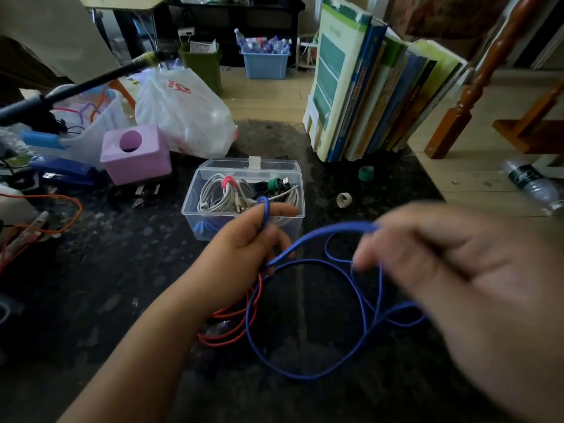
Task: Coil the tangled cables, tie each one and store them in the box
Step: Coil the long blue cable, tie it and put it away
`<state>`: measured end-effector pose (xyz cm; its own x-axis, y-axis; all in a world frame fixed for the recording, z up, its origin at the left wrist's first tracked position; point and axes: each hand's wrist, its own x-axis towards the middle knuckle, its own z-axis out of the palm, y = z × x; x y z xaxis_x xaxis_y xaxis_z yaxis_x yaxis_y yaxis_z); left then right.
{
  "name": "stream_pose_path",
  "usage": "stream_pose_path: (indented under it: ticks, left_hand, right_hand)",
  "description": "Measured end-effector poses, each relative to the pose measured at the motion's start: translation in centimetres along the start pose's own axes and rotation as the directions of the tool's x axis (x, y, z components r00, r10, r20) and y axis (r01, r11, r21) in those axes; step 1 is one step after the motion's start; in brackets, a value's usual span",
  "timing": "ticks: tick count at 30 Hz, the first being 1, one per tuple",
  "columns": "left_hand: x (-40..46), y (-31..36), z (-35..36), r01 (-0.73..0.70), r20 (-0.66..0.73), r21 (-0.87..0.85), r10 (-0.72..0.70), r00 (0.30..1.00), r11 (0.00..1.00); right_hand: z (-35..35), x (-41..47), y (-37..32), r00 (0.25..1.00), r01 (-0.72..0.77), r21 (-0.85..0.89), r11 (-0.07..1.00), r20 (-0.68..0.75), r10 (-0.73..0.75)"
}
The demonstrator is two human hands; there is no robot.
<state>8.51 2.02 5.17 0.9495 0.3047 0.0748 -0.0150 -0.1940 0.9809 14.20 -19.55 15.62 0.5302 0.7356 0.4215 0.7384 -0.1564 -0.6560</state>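
While my left hand (pixel 244 236) pinches the thin blue cable (pixel 308 331), my right hand (pixel 451 270), gripping its slack, should lay even loops

No text can be read with certainty. The white plastic bag (pixel 183 112) bears red printed characters, too creased to make out. The green-and-white book cover (pixel 331 71) at the end of the book row carries lines of print, too small and blurred to read.
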Motion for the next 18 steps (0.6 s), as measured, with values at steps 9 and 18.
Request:
stream_pose_path:
  ticks: [9, 18]
  left_hand:
    - [-0.9, 1.5, 3.2, 0.386, 0.549, -0.32, -0.163, 0.82, 0.865]
    - [0.0, 2.9, 2.7, 0.295, 0.274, -0.814, -0.118, 0.954, 0.501]
  right_hand:
    - [2.2, 1.6, 10.0, 0.894, -0.256, -0.026, 0.966, -0.387, 0.226]
    - [8.8, -1.6, 8.5, 0.782, -0.33, -0.393, 0.858, 0.395, 0.482]
